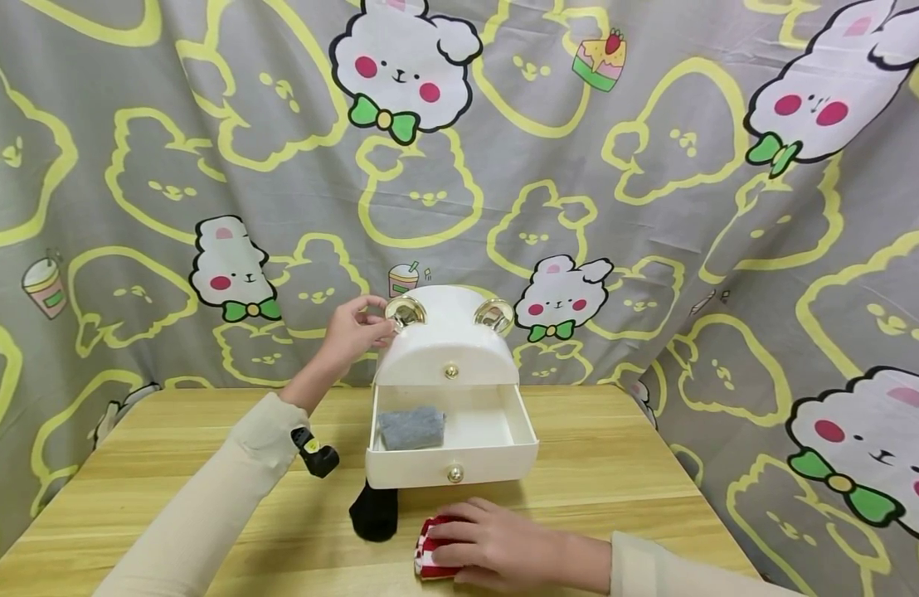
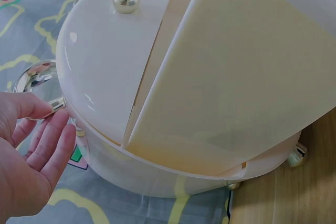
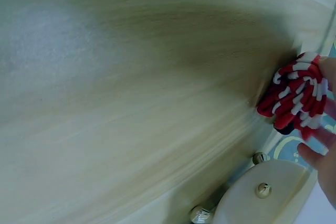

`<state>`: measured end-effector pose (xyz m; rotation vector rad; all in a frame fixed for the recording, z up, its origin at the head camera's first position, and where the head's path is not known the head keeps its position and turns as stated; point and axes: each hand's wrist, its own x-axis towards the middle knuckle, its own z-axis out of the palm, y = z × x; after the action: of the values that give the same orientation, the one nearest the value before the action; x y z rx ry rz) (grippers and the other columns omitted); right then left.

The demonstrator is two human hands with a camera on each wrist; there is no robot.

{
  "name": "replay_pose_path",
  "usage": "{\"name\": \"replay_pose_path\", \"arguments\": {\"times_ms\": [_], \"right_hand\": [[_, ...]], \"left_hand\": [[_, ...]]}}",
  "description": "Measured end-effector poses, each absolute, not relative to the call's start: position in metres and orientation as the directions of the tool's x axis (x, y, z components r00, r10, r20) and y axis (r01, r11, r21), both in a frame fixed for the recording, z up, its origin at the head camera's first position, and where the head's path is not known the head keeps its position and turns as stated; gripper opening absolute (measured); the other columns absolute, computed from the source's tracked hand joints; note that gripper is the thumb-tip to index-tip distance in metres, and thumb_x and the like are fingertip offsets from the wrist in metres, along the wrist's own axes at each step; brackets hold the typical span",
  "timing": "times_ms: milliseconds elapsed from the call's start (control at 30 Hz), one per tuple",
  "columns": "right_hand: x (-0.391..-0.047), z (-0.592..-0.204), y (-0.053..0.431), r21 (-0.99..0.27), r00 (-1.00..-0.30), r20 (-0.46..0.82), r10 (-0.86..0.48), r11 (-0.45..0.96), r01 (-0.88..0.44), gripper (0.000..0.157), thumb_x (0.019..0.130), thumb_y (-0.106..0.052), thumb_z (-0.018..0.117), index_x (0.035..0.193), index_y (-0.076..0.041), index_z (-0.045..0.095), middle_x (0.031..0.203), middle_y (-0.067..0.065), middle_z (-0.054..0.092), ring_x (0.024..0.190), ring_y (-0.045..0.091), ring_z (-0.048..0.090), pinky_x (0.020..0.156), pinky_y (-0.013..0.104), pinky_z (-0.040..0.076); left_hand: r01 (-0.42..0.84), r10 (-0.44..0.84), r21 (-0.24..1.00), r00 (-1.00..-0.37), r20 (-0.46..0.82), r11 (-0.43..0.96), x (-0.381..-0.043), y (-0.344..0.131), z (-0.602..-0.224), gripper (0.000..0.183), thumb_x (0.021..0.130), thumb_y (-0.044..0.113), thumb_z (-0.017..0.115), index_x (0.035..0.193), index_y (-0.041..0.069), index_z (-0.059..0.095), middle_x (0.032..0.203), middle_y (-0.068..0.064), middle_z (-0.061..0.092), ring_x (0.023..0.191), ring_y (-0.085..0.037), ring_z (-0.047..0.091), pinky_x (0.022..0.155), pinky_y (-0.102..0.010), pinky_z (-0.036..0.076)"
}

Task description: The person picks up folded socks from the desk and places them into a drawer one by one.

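A small white cabinet (image 1: pixel 444 336) with gold ears stands on the table, its lower drawer (image 1: pixel 418 471) pulled out. My left hand (image 1: pixel 357 326) pinches the gold ear (image 1: pixel 405 310) on the cabinet's left side; the left wrist view shows thumb and fingers at that ear (image 2: pixel 39 80). In front of the drawer, my right hand (image 1: pixel 504 543) grips a folded red-and-white striped sock (image 1: pixel 431 557). Its layers show as a bundle (image 3: pixel 299 90) in the right wrist view. A grey folded sock (image 1: pixel 412 428) lies inside the drawer on its left.
A black sock (image 1: pixel 374 516) lies on the wooden table (image 1: pixel 609 464) below the drawer's left corner, partly hidden by it. The upper drawer's gold knob (image 1: pixel 451 371) faces me. A patterned grey curtain (image 1: pixel 653 249) hangs behind and beside the table.
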<state>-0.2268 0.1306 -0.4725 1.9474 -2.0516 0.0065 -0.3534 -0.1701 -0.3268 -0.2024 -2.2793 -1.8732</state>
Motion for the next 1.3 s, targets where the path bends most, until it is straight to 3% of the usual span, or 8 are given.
{"name": "replay_pose_path", "arguments": {"times_ms": [267,500,600,1033,1300], "right_hand": [[-0.2301,-0.4750,0.1322,0.145,-0.110,0.166,-0.980,0.134,-0.980,0.041,0.103,-0.041,0.059,0.141,-0.028,0.056,0.154,0.008,0.049,0.135,0.032,0.053,0.114,0.041,0.046],[-0.2306,-0.4731,0.1318,0.007,-0.174,0.114,-0.978,0.176,-0.984,0.045,0.102,-0.043,0.060,0.145,-0.030,0.052,0.155,0.010,0.046,0.127,0.017,0.056,0.101,0.025,0.053],[-0.2300,-0.4720,0.1308,-0.049,-0.193,0.097,-0.976,0.189,-0.981,0.046,0.101,-0.041,0.062,0.145,-0.031,0.051,0.153,0.011,0.046,0.127,0.017,0.057,0.100,0.024,0.053],[-0.2324,-0.4758,0.1269,-0.087,-0.188,0.116,-0.975,0.179,-0.980,0.042,0.099,-0.034,0.067,0.139,-0.030,0.054,0.146,0.011,0.051,0.123,0.016,0.059,0.101,0.021,0.052],[-0.2290,-0.4715,0.1242,-0.167,-0.209,0.065,-0.976,0.196,-0.966,0.041,0.105,-0.047,0.050,0.141,-0.027,0.051,0.144,0.006,0.053,0.121,0.010,0.060,0.102,0.019,0.049]], "left_hand": [[0.223,-0.013,0.957,-0.973,0.229,0.186,-0.3537,-0.1689,-0.3258,0.029,0.093,0.004,0.068,0.121,0.000,0.060,0.079,0.002,0.068,0.073,-0.008,0.072,0.082,-0.044,0.064],[0.220,-0.018,0.957,-0.974,0.227,0.190,-0.3546,-0.1692,-0.3243,0.028,0.094,0.004,0.068,0.120,0.001,0.059,0.079,0.001,0.068,0.073,-0.008,0.072,0.081,-0.043,0.064],[0.220,-0.018,0.957,-0.974,0.227,0.189,-0.3553,-0.1695,-0.3242,0.028,0.094,0.004,0.068,0.120,0.000,0.059,0.078,0.002,0.068,0.073,-0.007,0.072,0.081,-0.043,0.064],[0.205,-0.019,0.963,-0.977,0.212,0.176,-0.3547,-0.1691,-0.3269,0.030,0.093,0.004,0.068,0.121,0.001,0.060,0.079,0.002,0.069,0.073,-0.008,0.072,0.083,-0.045,0.064],[0.214,-0.015,0.960,-0.975,0.220,0.181,-0.3527,-0.1696,-0.3270,0.031,0.093,0.005,0.068,0.123,0.001,0.059,0.081,0.000,0.070,0.073,-0.008,0.072,0.083,-0.045,0.064]]}}
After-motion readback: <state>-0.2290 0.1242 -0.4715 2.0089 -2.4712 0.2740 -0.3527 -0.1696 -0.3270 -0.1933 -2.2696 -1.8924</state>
